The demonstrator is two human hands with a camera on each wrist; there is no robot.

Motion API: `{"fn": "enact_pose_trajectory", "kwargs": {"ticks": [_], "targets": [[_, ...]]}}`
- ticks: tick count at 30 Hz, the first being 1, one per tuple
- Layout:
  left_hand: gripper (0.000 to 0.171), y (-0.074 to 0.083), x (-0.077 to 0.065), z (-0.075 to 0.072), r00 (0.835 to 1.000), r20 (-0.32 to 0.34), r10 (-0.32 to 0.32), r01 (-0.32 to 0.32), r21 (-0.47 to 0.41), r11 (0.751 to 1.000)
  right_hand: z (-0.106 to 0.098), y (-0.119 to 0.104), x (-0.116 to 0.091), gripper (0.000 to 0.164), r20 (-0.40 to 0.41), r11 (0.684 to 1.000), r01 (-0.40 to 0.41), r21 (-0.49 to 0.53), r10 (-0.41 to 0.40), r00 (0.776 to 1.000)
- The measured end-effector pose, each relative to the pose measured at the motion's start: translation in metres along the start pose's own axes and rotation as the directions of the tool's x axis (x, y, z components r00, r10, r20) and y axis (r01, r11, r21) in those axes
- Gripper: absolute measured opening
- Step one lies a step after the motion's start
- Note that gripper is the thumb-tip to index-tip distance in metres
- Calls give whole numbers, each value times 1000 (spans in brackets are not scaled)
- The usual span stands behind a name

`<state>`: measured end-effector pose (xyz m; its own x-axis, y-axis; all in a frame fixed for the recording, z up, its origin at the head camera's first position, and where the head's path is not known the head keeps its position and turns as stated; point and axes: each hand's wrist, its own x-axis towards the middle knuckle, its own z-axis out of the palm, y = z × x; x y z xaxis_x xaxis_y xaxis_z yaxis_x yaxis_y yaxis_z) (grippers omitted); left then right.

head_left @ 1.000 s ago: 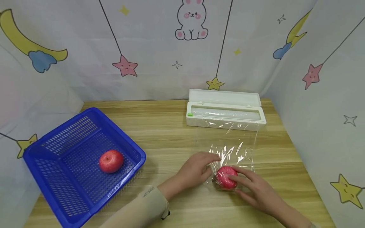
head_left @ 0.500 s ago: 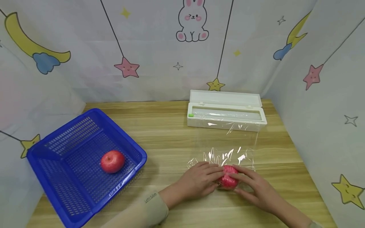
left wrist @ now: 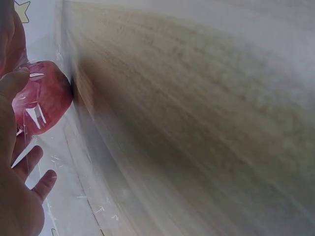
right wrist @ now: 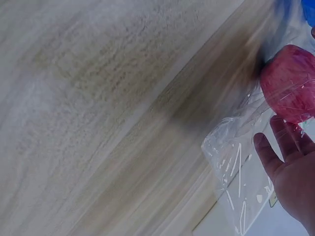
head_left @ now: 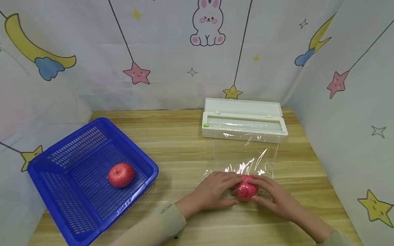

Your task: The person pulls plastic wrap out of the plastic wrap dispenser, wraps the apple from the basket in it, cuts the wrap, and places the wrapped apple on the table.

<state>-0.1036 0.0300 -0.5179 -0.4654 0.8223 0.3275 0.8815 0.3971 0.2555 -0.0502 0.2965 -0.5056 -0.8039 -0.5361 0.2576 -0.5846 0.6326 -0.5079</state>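
Blue first: saw one basket [head_left: 92,177] near the left edge of the table [head_left: 176,147], with a strip of wood open to its right. Counted one white box [head_left: 244,115], lid raised, near the back edge; one film sheet [head_left: 243,166] running forward from it; one red apple [head_left: 121,175] inside the basket and one film-covered apple [head_left: 245,191] at the sheet's near end. Found left hand [head_left: 215,189] and right hand [head_left: 275,198] flanking the latter, fingers loosely spread, touching its wrap.
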Motion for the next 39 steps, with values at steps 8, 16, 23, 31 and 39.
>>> {"fn": "enact_pose_trajectory", "kwargs": {"ticks": [8,16,23,31,39], "targets": [[87,0,8,6,989,56,-136,135,18,991,-2,10,8,58,30,992,-48,117,44,999],[90,1,15,17,977,46,-207,207,11,978,1,16,8,74,102,986,-138,94,129,986],[79,1,20,18,971,42,-237,237,6,972,3,17,6,80,85,983,-171,72,164,983],[78,-3,25,18,966,65,-249,251,-40,967,2,18,11,71,16,987,-148,56,147,989],[75,-7,31,19,961,82,-264,270,-79,960,-2,23,14,76,34,977,-185,108,183,983]]}}
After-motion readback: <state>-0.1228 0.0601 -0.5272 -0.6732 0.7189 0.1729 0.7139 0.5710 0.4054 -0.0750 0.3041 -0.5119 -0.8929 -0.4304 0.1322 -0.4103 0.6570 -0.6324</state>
